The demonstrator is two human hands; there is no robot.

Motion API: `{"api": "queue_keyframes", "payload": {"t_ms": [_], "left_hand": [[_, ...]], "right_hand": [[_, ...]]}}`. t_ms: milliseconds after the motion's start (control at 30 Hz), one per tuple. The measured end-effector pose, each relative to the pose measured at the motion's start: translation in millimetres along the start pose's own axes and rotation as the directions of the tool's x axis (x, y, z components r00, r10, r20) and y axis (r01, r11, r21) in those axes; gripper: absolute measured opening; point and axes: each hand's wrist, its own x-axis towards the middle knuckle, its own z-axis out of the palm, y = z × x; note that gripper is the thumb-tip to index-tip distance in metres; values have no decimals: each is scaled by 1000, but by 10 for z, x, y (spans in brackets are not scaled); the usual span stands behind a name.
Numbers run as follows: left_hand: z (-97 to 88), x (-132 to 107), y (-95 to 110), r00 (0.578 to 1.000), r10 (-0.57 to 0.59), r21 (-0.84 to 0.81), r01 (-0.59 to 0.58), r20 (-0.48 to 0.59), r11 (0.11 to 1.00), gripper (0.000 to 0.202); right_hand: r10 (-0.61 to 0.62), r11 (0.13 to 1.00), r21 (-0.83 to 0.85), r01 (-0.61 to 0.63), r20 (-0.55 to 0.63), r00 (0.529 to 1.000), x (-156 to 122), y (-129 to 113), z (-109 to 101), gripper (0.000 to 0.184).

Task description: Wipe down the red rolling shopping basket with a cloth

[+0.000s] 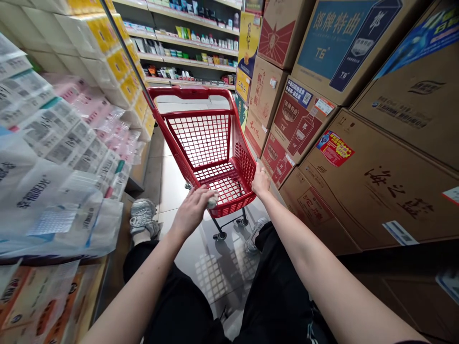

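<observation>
A red plastic shopping cart (201, 113) with grid walls stands upright on the floor in front of me. My left hand (192, 210) is at the near left corner of its basket, palm down. Pinched at those fingertips is a small crumpled pale wad (213, 199), perhaps a tissue or cloth, against the near rim. My right hand (261, 180) is closed around the basket's right edge near the front corner; its fingertips are partly hidden. Through the grid, the basket floor (222, 179) shows light tiles beneath.
Stacked cardboard cartons (387, 186) form a wall close on the right. Plastic-wrapped tissue packs (64, 143) are piled on the left, by my shoe (142, 217). Shelves of toiletries (190, 40) stand behind the cart. A thin dark pole (124, 45) slants at upper left.
</observation>
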Motion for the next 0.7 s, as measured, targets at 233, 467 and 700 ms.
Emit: {"api": "queue_keyframes", "payload": {"t_ms": [233, 467, 700], "left_hand": [[-295, 93, -348, 765, -565, -140, 551, -308, 823, 39], [139, 285, 270, 696, -711, -98, 704, -102, 703, 46], [71, 193, 507, 747, -664, 214, 655, -42, 724, 43]], "right_hand": [[-2, 1000, 18, 3, -33, 999, -7, -26, 36, 74], [8, 1000, -2, -9, -28, 1000, -5, -23, 62, 76], [-5, 1000, 29, 6, -53, 999, 7, 62, 61, 67]]}}
